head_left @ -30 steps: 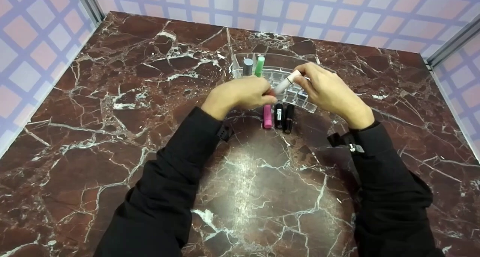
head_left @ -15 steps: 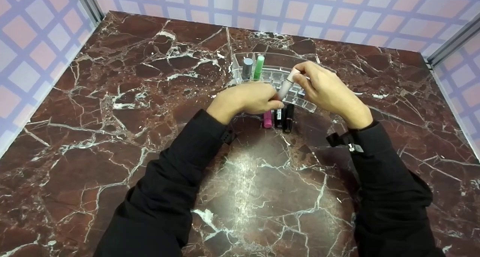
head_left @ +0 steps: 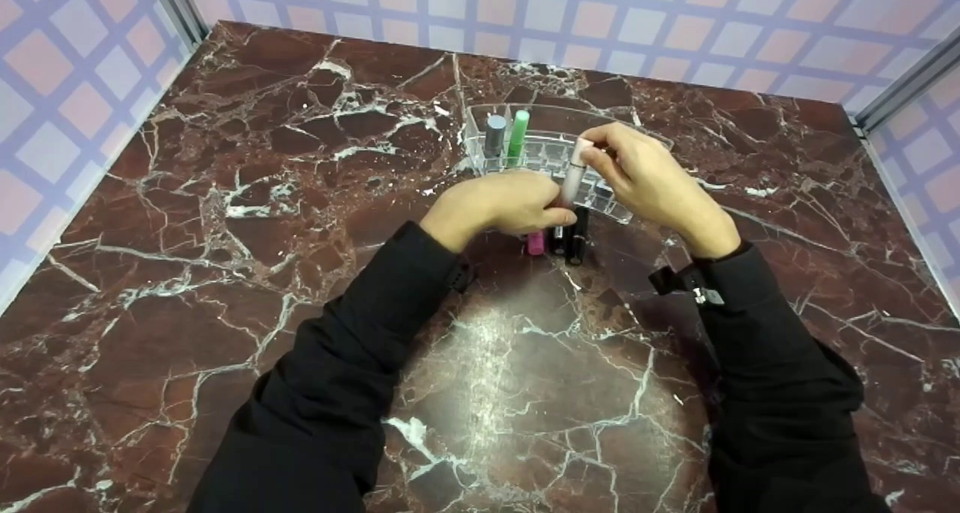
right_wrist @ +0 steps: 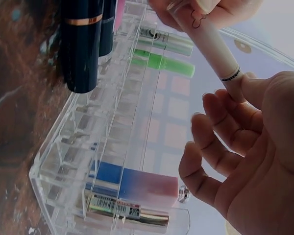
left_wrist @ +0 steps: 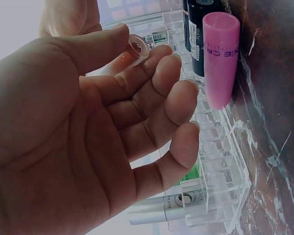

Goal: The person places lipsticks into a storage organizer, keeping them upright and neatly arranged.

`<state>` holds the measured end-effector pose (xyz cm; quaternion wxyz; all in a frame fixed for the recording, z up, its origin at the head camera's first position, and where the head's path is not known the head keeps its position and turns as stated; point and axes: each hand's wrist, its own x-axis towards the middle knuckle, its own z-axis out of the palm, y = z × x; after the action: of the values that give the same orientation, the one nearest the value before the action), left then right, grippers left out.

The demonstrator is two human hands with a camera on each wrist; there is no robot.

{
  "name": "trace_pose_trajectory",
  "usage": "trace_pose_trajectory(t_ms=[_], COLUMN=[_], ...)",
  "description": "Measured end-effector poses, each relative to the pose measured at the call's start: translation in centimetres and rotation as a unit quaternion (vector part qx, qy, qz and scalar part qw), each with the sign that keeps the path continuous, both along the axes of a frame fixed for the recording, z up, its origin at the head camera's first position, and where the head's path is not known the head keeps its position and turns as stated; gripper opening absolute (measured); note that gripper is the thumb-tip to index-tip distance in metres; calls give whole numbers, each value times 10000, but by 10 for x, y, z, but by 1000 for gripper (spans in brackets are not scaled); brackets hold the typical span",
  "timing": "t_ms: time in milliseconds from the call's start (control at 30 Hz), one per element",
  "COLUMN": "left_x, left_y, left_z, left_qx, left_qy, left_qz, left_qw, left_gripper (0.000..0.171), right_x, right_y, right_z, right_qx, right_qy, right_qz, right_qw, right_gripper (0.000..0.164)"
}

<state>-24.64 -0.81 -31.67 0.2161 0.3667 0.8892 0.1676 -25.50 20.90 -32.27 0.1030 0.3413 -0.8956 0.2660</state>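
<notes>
Both hands hold one whitish, pinkish lip gloss tube (head_left: 574, 177) in front of a clear stepped cosmetics organizer (head_left: 471, 134). My left hand (head_left: 502, 204) pinches its lower end between thumb and index finger; the other fingers are loosely bent. My right hand (head_left: 646, 179) pinches the capped upper end, its remaining fingers half curled. In the right wrist view the tube (right_wrist: 213, 46) shows a small line drawing and dark lettering near the cap. Just below the left hand stand a pink tube (left_wrist: 221, 58) and two black lipstick tubes (head_left: 577, 237), partly hidden.
A grey tube (head_left: 494, 133) and a green tube (head_left: 519, 132) stand in the organizer's left end. Its other end holds a blue-to-pink tube (right_wrist: 149, 186) and a gold barcoded one (right_wrist: 137, 218). Patterned panels (head_left: 495, 10) border the marbled table (head_left: 300, 273).
The lip gloss tube has swung from a slant to nearly upright. My left hand has moved slightly right and nearer, covering more of the pink tube. The right hand has shifted a little left.
</notes>
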Motion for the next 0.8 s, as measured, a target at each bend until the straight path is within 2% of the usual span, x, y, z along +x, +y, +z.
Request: trace_pose_trajectory(t_ms=[167, 467, 633, 800], left_x=[0, 2, 1, 1], left_y=[1, 2, 2, 1], left_z=[-1, 1, 0, 0], left_qx=[-56, -3, 43, 1], left_qy=[-43, -228, -336, -188], left_qz=[-45, -155, -192, -135], left_qw=[10000, 9996, 9992, 9997], left_gripper=[42, 43, 43, 42], right_x=[1, 2, 3, 2], right_y=[-3, -4, -4, -5], right_z=[2, 3, 3, 3], right_qx=[-177, -314, -349, -391], right_qy=[-263, -443, -452, -313], right_qz=[25, 44, 67, 80], right_qw=[9995, 9985, 9983, 9987], right_gripper=[33, 33, 32, 31])
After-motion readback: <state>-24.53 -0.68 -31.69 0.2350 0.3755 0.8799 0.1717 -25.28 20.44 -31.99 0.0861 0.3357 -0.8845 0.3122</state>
